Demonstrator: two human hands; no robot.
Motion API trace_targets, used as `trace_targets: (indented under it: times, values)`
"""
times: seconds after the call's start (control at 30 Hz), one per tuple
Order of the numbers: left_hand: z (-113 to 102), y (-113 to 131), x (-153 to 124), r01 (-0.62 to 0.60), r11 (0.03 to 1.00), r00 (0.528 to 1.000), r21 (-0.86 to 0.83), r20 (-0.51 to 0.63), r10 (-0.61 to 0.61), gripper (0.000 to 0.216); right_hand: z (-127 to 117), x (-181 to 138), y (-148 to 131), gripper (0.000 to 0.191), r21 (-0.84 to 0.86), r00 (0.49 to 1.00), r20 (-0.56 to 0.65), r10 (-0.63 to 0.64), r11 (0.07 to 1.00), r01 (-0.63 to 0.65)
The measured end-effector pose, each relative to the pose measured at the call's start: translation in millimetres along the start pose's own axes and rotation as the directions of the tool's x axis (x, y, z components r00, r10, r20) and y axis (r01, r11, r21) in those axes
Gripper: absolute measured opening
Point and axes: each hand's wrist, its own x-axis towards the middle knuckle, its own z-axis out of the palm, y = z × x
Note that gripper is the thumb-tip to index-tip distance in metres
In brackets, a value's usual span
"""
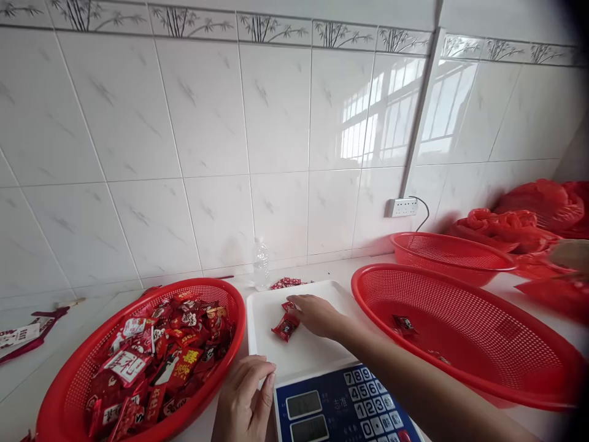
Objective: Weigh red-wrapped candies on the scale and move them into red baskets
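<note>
scale (308, 363) cut off below, display digits (304, 404) unreadable

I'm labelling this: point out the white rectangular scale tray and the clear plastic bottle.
White rectangular scale tray (304, 357): head view, bare near part.
Clear plastic bottle (261, 268): head view, middle of its body.

And there's the right arm (414, 376), bare, slanting long out of the lower right corner, wrist (341, 330) nearly straight, right hand (317, 314) palm down, fingers (299, 299) together and pointing left, their tips partly hidden! Lower down, nearer the body, the left hand (243, 396) shows its back, fingers loosely bent, thumb (265, 396) apart below them.
</note>
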Motion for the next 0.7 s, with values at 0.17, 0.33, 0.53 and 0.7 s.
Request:
trace_targets:
  times: [0.17,0.33,0.53,0.7]
  values:
    - [-3,-2,1,-0.044,0.999,0.998,0.029,0.042,0.043,0.013,5,3,0,0.014,0.025,0.999,-0.035,-0.038,0.999,0.039]
    - [-4,2,2,-0.014,1.0,0.998,-0.003,0.058,0.014,0.012,-22,-33,31,0.032,-0.015,0.978,-0.2,0.056,0.998,-0.06]
    - [-5,11,3,0.0,0.999,0.999,-0.04,0.049,0.002,0.014,-65,-97,97,0.039,-0.121,0.878,-0.351,0.326,0.914,-0.388]
    - [-5,17,4,-0.001,0.998,1.0,-0.065,0.019,0.002,0.013,-53,-102,83,0.041,-0.156,0.913,-0.288,0.29,0.926,-0.343]
